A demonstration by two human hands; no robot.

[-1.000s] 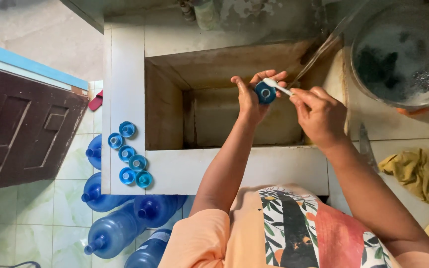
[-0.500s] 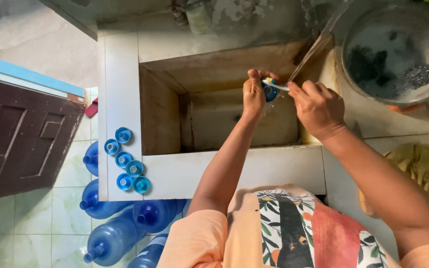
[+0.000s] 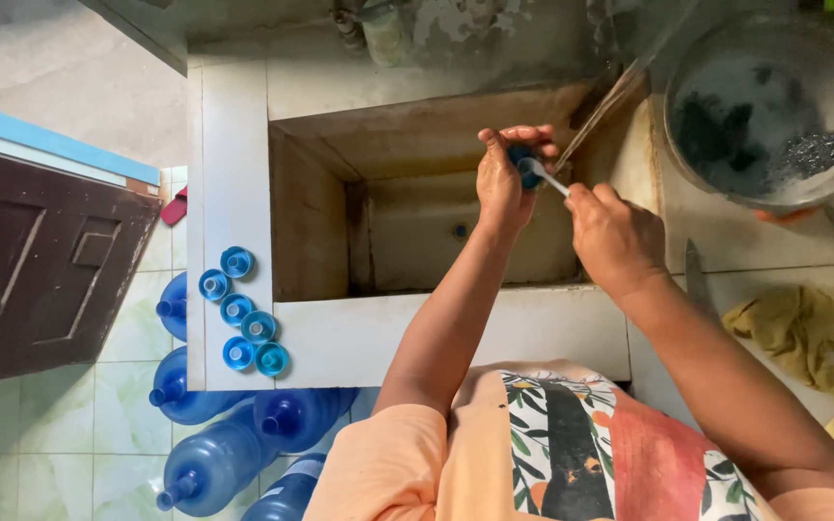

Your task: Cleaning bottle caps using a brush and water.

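Over the sink [image 3: 243,193], the left hand [image 3: 502,183] curls tight around a blue cap [image 3: 521,154] — the cap sits between thumb and fingertips. The right hand [image 3: 615,236], just beside it, pinches a white brush [image 3: 544,177] whose tip touches the cap. On the sink's left rim lie six blue caps [image 3: 241,323]; below that rim, blue bottles [image 3: 214,453] lie on the floor. Right of the sink — a metal basin [image 3: 774,106].
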